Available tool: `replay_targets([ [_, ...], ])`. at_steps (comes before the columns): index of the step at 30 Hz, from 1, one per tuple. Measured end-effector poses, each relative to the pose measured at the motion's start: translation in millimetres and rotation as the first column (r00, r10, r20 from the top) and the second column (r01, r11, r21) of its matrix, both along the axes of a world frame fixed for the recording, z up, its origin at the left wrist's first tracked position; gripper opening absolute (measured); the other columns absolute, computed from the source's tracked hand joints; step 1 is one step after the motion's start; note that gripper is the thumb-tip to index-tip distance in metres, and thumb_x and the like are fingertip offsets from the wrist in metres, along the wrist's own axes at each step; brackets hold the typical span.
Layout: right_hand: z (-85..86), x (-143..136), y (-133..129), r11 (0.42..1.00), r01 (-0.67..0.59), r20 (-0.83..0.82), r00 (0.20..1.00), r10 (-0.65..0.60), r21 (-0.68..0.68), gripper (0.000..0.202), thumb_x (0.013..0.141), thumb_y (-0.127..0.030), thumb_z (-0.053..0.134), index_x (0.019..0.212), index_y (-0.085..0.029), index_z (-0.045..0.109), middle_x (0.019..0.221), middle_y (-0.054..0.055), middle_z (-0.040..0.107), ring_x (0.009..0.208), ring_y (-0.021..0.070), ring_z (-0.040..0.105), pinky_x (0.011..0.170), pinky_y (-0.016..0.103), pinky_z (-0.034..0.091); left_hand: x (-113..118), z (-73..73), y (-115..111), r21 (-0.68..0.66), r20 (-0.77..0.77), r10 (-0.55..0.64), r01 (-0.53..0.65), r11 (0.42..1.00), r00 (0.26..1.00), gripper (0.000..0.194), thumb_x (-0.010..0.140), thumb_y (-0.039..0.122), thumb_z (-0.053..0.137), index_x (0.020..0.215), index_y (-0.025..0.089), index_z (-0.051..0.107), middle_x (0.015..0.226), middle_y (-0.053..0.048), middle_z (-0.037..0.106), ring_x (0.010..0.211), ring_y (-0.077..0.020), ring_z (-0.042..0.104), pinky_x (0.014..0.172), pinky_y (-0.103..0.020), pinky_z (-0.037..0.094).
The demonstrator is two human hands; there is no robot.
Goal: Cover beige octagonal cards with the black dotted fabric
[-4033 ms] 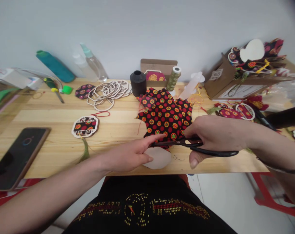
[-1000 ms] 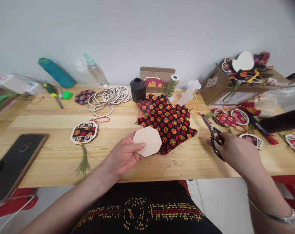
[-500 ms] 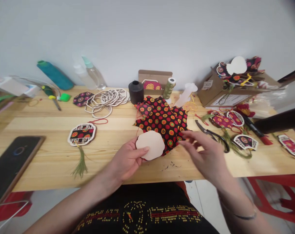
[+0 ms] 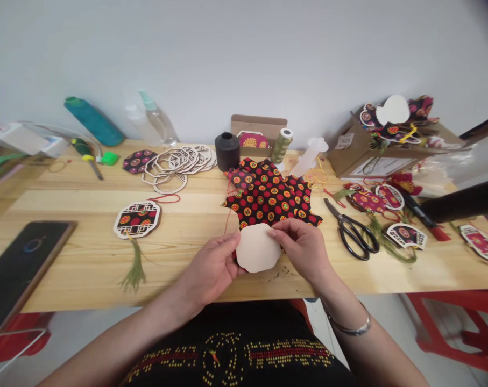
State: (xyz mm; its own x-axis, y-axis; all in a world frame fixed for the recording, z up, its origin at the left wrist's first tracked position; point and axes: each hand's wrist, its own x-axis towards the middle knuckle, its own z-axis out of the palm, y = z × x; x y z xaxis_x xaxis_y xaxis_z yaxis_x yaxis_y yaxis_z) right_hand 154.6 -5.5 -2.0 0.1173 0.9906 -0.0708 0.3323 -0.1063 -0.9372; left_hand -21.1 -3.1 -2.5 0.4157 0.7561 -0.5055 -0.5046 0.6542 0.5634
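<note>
A pale, scallop-edged flat piece (image 4: 259,248) is held between my two hands over the front of the table. My left hand (image 4: 216,263) grips its left edge, thumb on the near face, with fingers curled behind. At the upper right edge, the thumb and fingertips of my right hand (image 4: 302,247) pinch it. Some dark patterned material shows behind its lower left rim; how it is joined I cannot tell. Just beyond lies a black cloth (image 4: 271,193) with red and yellow flower dots. A red cord (image 4: 228,217) runs down toward my left hand.
Black-handled scissors (image 4: 354,234) lie right of my right hand. A framed ornament with a tassel (image 4: 137,219) and a phone (image 4: 26,274) are on the left. Behind stand a black thread cone (image 4: 227,151), a green spool (image 4: 282,146) and a cardboard box (image 4: 375,161). Cut-out frames (image 4: 187,161) lie piled.
My right hand has moved left from the cloth's right side onto the pale piece and now pinches its edge. The pale piece has shifted slightly right and down. The scissors are uncovered.
</note>
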Motion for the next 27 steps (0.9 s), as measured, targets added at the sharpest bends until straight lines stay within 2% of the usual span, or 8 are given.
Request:
replay_targets([
  [3, 0.2, -0.5, -0.6, 1.000, 0.024, -0.038, 0.999, -0.024, -0.012, 0.016, 0.077, -0.033, 0.066, 0.071, -0.018, 0.066, 0.064, 0.001, 0.064, 0.057, 0.0121, 0.051, 0.052, 0.025, 0.043, 0.9, 0.0, -0.1, 0.009, 0.014, -0.014, 0.014, 1.000, 1.000, 0.020, 0.088, 0.024, 0.058, 0.094, 0.010, 0.072, 0.085, -0.012, 0.074, 0.074, -0.0195, 0.068, 0.059, -0.026, 0.053],
  [7, 1.7, -0.1, -1.6, 0.999, 0.047, -0.074, 0.996, -0.048, -0.020, 0.016, 0.074, -0.033, 0.066, 0.068, -0.018, 0.066, 0.064, 0.001, 0.065, 0.057, 0.0129, 0.053, 0.053, 0.026, 0.044, -0.4, 0.3, 0.3, 0.033, -0.007, -0.040, 0.040, 0.999, 0.999, 0.021, 0.085, 0.025, 0.063, 0.094, 0.009, 0.072, 0.092, -0.015, 0.074, 0.085, -0.0250, 0.068, 0.069, -0.034, 0.055],
  [14, 4.6, 2.2, -5.2, 0.998, 0.052, -0.085, 0.995, -0.055, -0.044, 0.017, 0.071, -0.032, 0.067, 0.062, -0.018, 0.064, 0.057, 0.000, 0.061, 0.054, 0.0120, 0.050, 0.050, 0.026, 0.042, -5.3, -2.6, 1.1, 0.028, -0.030, -0.020, 0.021, 0.999, 0.999, 0.010, 0.077, 0.017, 0.068, 0.081, 0.011, 0.074, 0.085, -0.011, 0.074, 0.077, -0.0218, 0.067, 0.066, -0.034, 0.055],
  [18, 5.7, 1.6, -6.6, 0.997, 0.046, -0.086, 0.995, -0.052, -0.068, 0.018, 0.071, -0.032, 0.067, 0.061, -0.018, 0.063, 0.056, -0.001, 0.060, 0.053, 0.0112, 0.048, 0.050, 0.025, 0.041, -2.7, -0.5, 3.2, -0.059, -0.023, -0.010, 0.009, 0.998, 1.000, 0.011, 0.079, 0.014, 0.063, 0.082, 0.009, 0.073, 0.085, -0.012, 0.074, 0.076, -0.0224, 0.067, 0.064, -0.034, 0.056],
  [23, 5.8, 9.5, -9.1, 0.996, 0.070, -0.139, 0.987, -0.079, -0.062, 0.017, 0.073, -0.031, 0.067, 0.063, -0.018, 0.063, 0.056, -0.001, 0.058, 0.053, 0.0105, 0.047, 0.051, 0.026, 0.040, -4.5, 4.4, 9.3, -0.121, -0.073, 0.103, -0.111, 0.986, 0.992, 0.015, 0.084, 0.010, 0.055, 0.083, 0.011, 0.071, 0.078, -0.008, 0.074, 0.071, -0.0193, 0.068, 0.070, -0.038, 0.058],
  [27, 0.6, 28.6, -12.6, 0.971, 0.235, -0.238, 0.942, -0.235, -0.029, 0.018, 0.076, -0.033, 0.068, 0.069, -0.018, 0.063, 0.054, -0.004, 0.051, 0.047, 0.0081, 0.039, 0.045, 0.024, 0.031, -11.0, 6.6, 14.5, -0.001, -0.110, 0.237, -0.238, 0.971, 0.965, 0.016, 0.085, 0.008, 0.055, 0.088, 0.010, 0.070, 0.085, -0.009, 0.075, 0.079, -0.0183, 0.070, 0.080, -0.034, 0.057],
])
